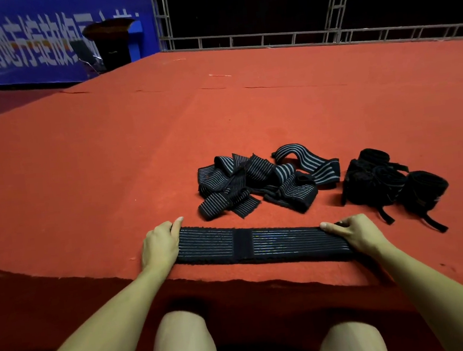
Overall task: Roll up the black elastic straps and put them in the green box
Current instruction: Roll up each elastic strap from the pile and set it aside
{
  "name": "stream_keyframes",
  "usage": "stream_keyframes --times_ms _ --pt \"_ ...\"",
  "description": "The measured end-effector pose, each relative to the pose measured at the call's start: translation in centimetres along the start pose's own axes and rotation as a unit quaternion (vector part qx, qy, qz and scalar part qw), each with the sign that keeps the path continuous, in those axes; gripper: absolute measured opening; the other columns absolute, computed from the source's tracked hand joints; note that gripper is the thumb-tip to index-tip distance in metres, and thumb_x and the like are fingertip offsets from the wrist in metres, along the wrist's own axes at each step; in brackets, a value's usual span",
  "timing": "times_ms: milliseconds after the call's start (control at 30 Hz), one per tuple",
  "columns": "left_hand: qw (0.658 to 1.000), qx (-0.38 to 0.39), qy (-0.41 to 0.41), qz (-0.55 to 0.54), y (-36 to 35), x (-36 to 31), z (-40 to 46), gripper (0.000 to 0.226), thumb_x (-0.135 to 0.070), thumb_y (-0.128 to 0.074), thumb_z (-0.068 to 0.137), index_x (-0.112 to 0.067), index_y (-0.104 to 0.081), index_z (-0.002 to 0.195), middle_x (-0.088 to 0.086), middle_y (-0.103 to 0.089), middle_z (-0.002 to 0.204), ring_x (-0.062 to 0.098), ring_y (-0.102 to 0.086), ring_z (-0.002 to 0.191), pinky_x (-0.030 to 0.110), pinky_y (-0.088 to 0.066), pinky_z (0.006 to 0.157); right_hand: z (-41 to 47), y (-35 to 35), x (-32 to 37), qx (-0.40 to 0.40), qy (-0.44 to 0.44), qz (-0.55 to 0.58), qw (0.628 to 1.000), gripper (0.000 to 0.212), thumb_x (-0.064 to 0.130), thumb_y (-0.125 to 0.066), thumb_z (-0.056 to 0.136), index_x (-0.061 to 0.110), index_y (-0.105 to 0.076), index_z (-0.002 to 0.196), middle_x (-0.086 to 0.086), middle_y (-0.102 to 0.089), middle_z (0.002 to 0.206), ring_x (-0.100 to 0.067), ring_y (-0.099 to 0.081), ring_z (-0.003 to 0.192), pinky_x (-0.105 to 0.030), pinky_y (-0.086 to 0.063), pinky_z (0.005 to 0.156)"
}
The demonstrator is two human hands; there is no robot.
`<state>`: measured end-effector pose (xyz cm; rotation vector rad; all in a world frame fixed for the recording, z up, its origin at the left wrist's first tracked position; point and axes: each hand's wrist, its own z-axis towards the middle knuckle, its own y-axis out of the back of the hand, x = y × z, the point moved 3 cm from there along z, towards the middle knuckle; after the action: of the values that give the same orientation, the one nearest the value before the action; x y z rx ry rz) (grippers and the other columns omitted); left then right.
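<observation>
arms: bare, no sleeves | knees: bare | wrists: unadorned

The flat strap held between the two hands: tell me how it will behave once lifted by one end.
The flat strap will probably droop, since the loose straps in the pile fold and twist freely. It looks thin, so likely light. Its ribbed weave should grip the red carpet rather than slide.

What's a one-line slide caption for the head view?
Both hands, left hand and right hand, hold a flat black strap by its ends on the red carpet, beside a strap pile.
</observation>
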<state>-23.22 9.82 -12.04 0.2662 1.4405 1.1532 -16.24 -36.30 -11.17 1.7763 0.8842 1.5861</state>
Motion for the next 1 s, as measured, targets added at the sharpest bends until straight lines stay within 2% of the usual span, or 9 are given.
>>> stream_keyframes --times_ms 133,267,400,467,533,633,767,900,1000 --pt "0.994 0.110 0.024 -0.013 0.2 0.1 1.4 0.057 -0.051 -0.047 0.104 -0.012 -0.048 0.063 0.004 -0.056 0.062 0.030 -0.057 0.067 0.039 -0.041 0.065 -0.4 0.6 0.4 0.050 -0.006 0.044 0.998 0.047 0.055 -0.075 0.085 0.010 -0.074 0.070 0.002 -0.066 0.057 -0.007 -0.056 0.049 -0.023 -0.040 0.049" --pt "0.967 0.250 0.007 -0.045 1.4 -0.4 2.1 0.036 -0.027 -0.062 0.099 -0.016 -0.056 0.066 -0.002 -0.055 0.064 0.017 -0.049 0.062 0.033 -0.035 0.062 -0.9 1.6 -0.3 0.107 -0.036 0.186 0.976 0.038 0.039 -0.078 0.088 0.001 -0.073 0.091 -0.004 -0.057 0.066 -0.011 -0.047 0.050 -0.022 -0.036 0.045" --pt "0.953 0.288 0.025 -0.095 3.6 -1.8 3.1 0.024 -0.018 -0.065 0.099 -0.010 -0.062 0.077 0.004 -0.049 0.059 0.016 -0.042 0.050 0.027 -0.032 0.050 -1.2 1.5 0.0 0.136 -0.058 0.294 0.944 0.047 0.049 -0.076 0.080 0.009 -0.070 0.105 -0.008 -0.058 0.082 -0.011 -0.050 0.058 -0.021 -0.037 0.044" --pt "0.939 0.286 0.066 -0.178 4.2 -3.2 3.5 0.022 -0.012 -0.057 0.104 -0.007 -0.057 0.082 0.007 -0.052 0.058 0.016 -0.048 0.044 0.024 -0.038 0.043 -1.4 1.2 1.1 0.145 -0.063 0.377 0.913 0.046 0.046 -0.070 0.085 0.007 -0.070 0.110 -0.012 -0.071 0.097 -0.014 -0.067 0.076 -0.024 -0.053 0.060" --pt "0.924 0.280 0.101 -0.240 4.8 -4.7 4.2 0.018 -0.013 -0.052 0.107 -0.006 -0.057 0.091 0.015 -0.068 0.071 0.022 -0.066 0.056 0.025 -0.054 0.050 -1.2 1.2 2.0 0.121 -0.075 0.458 0.877 0.043 0.045 -0.061 0.096 0.003 -0.069 0.105 -0.012 -0.075 0.099 -0.017 -0.073 0.085 -0.035 -0.058 0.079" --pt "0.916 0.265 0.118 -0.279 5.5 -5.9 5.7 0.029 -0.036 -0.057 0.104 -0.008 -0.062 0.099 0.021 -0.075 0.089 0.024 -0.073 0.070 0.027 -0.061 0.065 -0.5 1.8 2.5 0.062 -0.065 0.528 0.844 0.056 0.054 -0.067 0.089 0.000 -0.061 0.095 -0.013 -0.064 0.091 -0.025 -0.067 0.087 -0.041 -0.063 0.079" --pt "0.969 0.145 -0.009 -0.198 6.7 -7.7 8.1 0.008 -0.015 -0.069 0.097 -0.008 -0.066 0.097 0.020 -0.069 0.087 0.010 -0.060 0.052 0.018 -0.050 0.049 -0.4 3.0 3.0 0.020 0.052 0.450 0.891 0.061 0.052 -0.099 0.050 0.004 -0.076 0.081 -0.013 -0.073 0.090 -0.023 -0.073 0.090 -0.028 -0.061 0.078" --pt "0.983 0.088 -0.114 -0.112 6.9 -12.1 10.7 0.036 -0.016 -0.076 0.091 -0.021 -0.054 0.119 0.005 -0.068 0.089 0.021 -0.059 0.049 0.030 -0.048 0.057 0.0 2.7 3.4 0.030 0.069 0.394 0.916 0.046 0.004 -0.087 0.073 0.016 -0.074 0.115 -0.004 -0.074 0.118 -0.016 -0.072 0.107 -0.026 -0.056 0.085" --pt "0.977 0.105 -0.154 -0.102 6.5 -16.9 11.5 0.050 -0.022 -0.078 0.090 -0.023 -0.054 0.135 0.001 -0.068 0.106 0.025 -0.065 0.050 0.029 -0.052 0.053 0.2 0.9 3.5 0.090 0.025 0.347 0.933 0.050 0.001 -0.083 0.081 0.022 -0.069 0.124 -0.001 -0.072 0.119 -0.015 -0.072 0.100 -0.027 -0.056 0.075"
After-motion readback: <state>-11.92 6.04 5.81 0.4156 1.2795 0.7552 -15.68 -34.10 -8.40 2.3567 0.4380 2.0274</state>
